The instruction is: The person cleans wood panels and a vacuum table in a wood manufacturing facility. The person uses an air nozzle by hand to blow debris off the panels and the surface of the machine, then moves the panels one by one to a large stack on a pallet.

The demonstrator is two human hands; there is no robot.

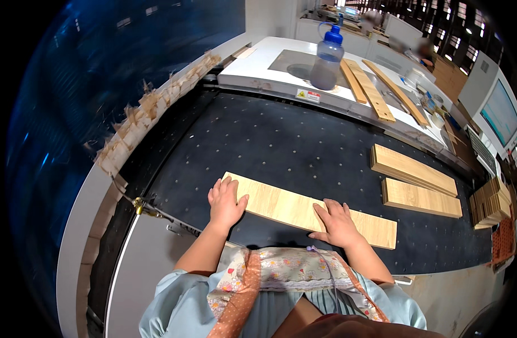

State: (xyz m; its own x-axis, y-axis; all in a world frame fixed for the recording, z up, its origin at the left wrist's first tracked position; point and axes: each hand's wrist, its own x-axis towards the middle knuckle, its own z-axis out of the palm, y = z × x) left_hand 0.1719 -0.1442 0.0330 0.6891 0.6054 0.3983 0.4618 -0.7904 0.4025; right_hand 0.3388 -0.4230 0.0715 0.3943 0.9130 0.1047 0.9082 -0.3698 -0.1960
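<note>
A long pale wood-grain board [281,204] lies flat on the black machine bed [258,132] in front of me. My left hand [227,201] is at its left end, fingers laid over the end and thumb at the near side. Toward the right part of the same board, my right hand [338,224] spans its width, with the fingers on top near the far edge and the thumb by the near edge. Both hands grip the board from above; the undersides of the fingers are hidden.
Stacked boards [413,169] and another short pile [422,198] lie to the right, with more boards [489,204] at the bed's right end. Behind, a white ledge bears a blue-capped bottle [327,59] and loose strips [371,93]. A monitor [500,112] stands far right; a torn-edged guard [145,115] runs left.
</note>
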